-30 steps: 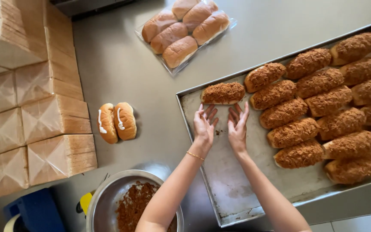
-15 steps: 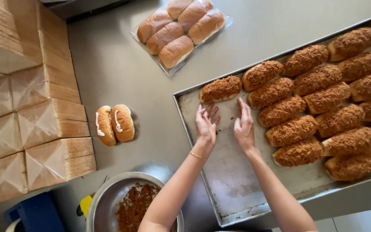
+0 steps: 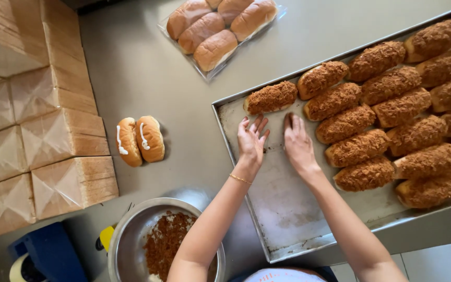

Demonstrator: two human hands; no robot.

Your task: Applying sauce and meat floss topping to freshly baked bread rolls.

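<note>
My left hand [image 3: 251, 140] and my right hand [image 3: 297, 142] lie side by side, palms down, on the bare floor of a metal baking tray [image 3: 283, 209]. Both hands hold nothing; the fingers are spread and touch the tray surface. Just beyond the fingertips sits a crumb-coated bun [image 3: 271, 97] at the tray's far left corner. Several more crumb-coated buns [image 3: 387, 115] fill the right part of the tray in rows. A thin gold bracelet [image 3: 240, 178] circles my left wrist.
Two plain buns with white cream stripes [image 3: 141, 140] lie on the steel table left of the tray. A metal bowl of brown crumbs [image 3: 163, 243] stands near me. Wrapped bread loaves [image 3: 48, 130] are stacked at left. A clear pack of plain buns [image 3: 217, 28] lies at the far side.
Both hands have stayed on the tray floor, sliding slightly toward the near bun; the fingers have flattened and spread. The camera view has shifted a little.
</note>
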